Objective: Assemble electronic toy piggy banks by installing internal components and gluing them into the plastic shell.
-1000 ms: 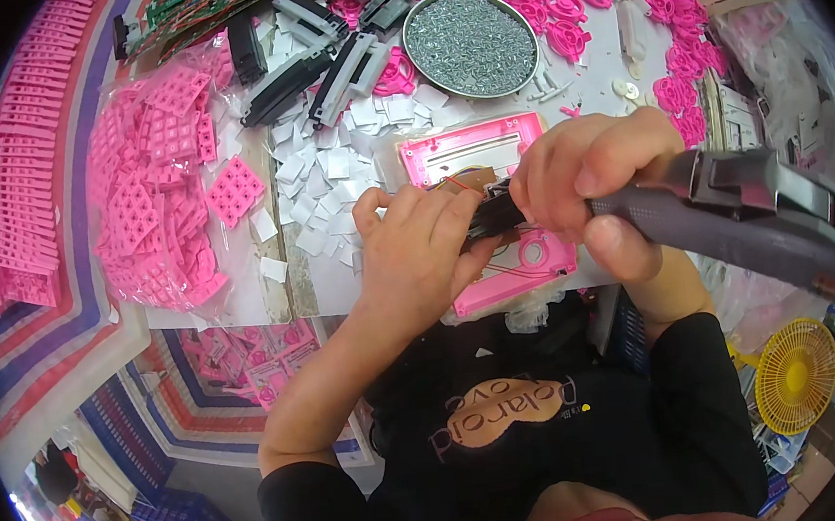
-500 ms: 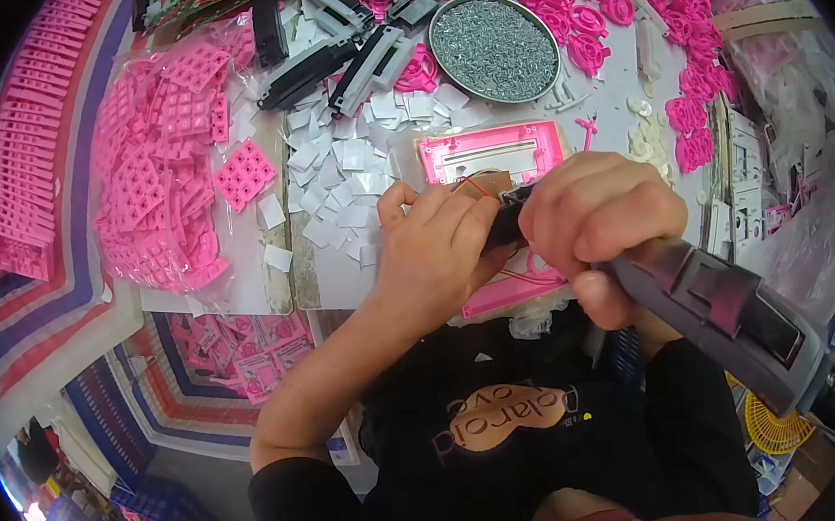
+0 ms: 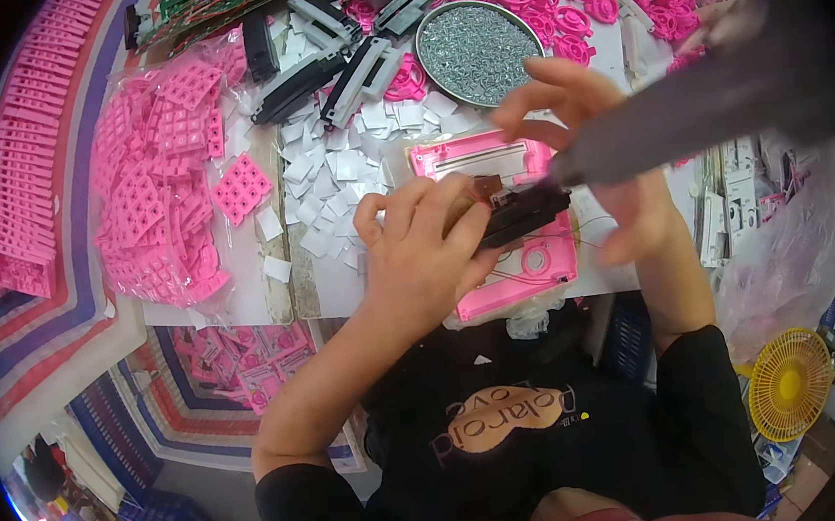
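Note:
My left hand [image 3: 416, 246] is closed around one end of a black plastic part [image 3: 529, 218], holding it over a pink plastic housing [image 3: 477, 303]. Beside its fingertips sits a small brown piece [image 3: 487, 186]. My right hand [image 3: 620, 176] is open, its fingers and thumb spread apart behind a dark grey power screwdriver [image 3: 695, 113]. Motion blurs the tool; its narrow end is close to the black part and its body slants to the upper right. Where the tool crosses it, the right palm is hidden. Thin wires lie over the housing.
A round dish of small screws [image 3: 478, 54] stands beyond my hands. White square pieces [image 3: 330, 184] lie left of the housing, near bagged pink keypads [image 3: 153, 175]. Black and grey parts [image 3: 359, 75] and pink rings [image 3: 604, 6] are heaped at the back. A yellow fan [image 3: 791, 383] stands lower right.
My right hand has opened from its grip on the screwdriver. The tool's body has swung from lower right to upper right. My left hand still holds the black part, which now shows more.

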A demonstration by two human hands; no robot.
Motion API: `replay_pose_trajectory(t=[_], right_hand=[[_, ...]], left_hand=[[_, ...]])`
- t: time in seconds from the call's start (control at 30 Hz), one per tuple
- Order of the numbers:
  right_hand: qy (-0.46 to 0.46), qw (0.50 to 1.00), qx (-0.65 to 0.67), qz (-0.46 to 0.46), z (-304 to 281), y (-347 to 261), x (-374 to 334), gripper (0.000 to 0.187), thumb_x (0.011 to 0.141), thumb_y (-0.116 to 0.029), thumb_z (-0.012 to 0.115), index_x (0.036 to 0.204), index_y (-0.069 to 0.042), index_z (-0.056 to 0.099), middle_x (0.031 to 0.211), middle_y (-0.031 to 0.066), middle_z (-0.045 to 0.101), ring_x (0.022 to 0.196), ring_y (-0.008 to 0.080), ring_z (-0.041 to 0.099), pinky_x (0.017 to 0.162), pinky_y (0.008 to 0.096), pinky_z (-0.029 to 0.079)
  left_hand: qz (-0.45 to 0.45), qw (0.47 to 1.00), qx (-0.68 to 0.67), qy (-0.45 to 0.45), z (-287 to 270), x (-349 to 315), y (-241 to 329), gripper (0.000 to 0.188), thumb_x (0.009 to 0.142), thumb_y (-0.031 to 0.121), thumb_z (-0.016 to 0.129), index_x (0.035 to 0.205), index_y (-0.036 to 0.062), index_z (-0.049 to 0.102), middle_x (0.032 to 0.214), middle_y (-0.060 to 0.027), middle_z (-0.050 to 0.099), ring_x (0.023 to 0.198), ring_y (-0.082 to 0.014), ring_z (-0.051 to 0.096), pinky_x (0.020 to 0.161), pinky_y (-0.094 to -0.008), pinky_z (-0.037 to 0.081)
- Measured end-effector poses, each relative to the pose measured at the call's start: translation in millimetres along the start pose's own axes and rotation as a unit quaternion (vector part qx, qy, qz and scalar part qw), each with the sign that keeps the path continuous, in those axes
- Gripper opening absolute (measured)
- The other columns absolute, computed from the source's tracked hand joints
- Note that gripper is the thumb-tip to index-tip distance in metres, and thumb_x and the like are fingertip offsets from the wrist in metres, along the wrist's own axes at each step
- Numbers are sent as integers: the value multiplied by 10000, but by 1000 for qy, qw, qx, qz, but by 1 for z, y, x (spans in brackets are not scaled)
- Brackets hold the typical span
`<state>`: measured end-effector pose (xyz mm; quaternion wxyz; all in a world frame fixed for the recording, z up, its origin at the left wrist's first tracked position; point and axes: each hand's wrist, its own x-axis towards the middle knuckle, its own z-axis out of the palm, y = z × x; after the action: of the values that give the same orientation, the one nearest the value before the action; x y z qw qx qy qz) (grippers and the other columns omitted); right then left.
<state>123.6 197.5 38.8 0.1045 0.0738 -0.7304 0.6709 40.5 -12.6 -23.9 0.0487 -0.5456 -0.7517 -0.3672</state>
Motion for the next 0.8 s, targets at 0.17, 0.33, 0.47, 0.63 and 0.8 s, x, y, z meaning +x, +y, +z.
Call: replay_pose_trajectory(t=[0.17, 0.33, 0.47, 0.63, 0.8], right_hand=[[-105, 890, -442, 39, -12, 6, -33, 522, 793, -203, 803, 1270, -71, 636, 1167, 137, 664, 1043, 341, 620, 826, 375, 513], [-16, 951, -307, 11, -23, 21, -10, 296, 889, -194, 716, 1156, -73, 679, 954, 145, 694, 817, 336, 661, 714, 409, 513], [-107, 907, -331, 237, -32, 11, 26, 290, 964, -307, 609, 1100, -60, 679, 819, 172, 679, 779, 353, 672, 668, 421, 505], [-26, 733, -627, 261, -3, -14, 38, 301, 890, -315, 691, 1029, -50, 657, 837, 151, 689, 858, 323, 678, 765, 458, 527], [-63, 874, -480, -52, -29, 23, 1, 329, 771, -197, 773, 1023, -35, 637, 1015, 124, 678, 1007, 324, 645, 915, 429, 510]], left_hand=[[-27, 998, -21, -57, 6, 0, -13, 533, 715, 352, 820, 1156, 122, 630, 1210, -31, 574, 1129, -243, 519, 952, -465, 275], [-156, 962, -216, 57, 25, -22, -10, 675, 777, 266, 788, 1310, 17, 458, 1196, -118, 562, 1170, -275, 504, 1035, -428, 315], [-93, 991, -97, 11, 14, -17, -1, 718, 788, 156, 760, 1385, -16, 399, 1203, -125, 579, 1187, -271, 506, 1050, -440, 327], [-84, 995, 45, -15, 13, -9, 6, 643, 788, 292, 737, 1358, 42, 575, 1145, -60, 590, 1131, -277, 498, 984, -483, 286], [-83, 994, 57, -30, 8, -1, 9, 626, 786, 276, 740, 1342, 30, 590, 1134, -86, 595, 1107, -297, 508, 970, -465, 303]])
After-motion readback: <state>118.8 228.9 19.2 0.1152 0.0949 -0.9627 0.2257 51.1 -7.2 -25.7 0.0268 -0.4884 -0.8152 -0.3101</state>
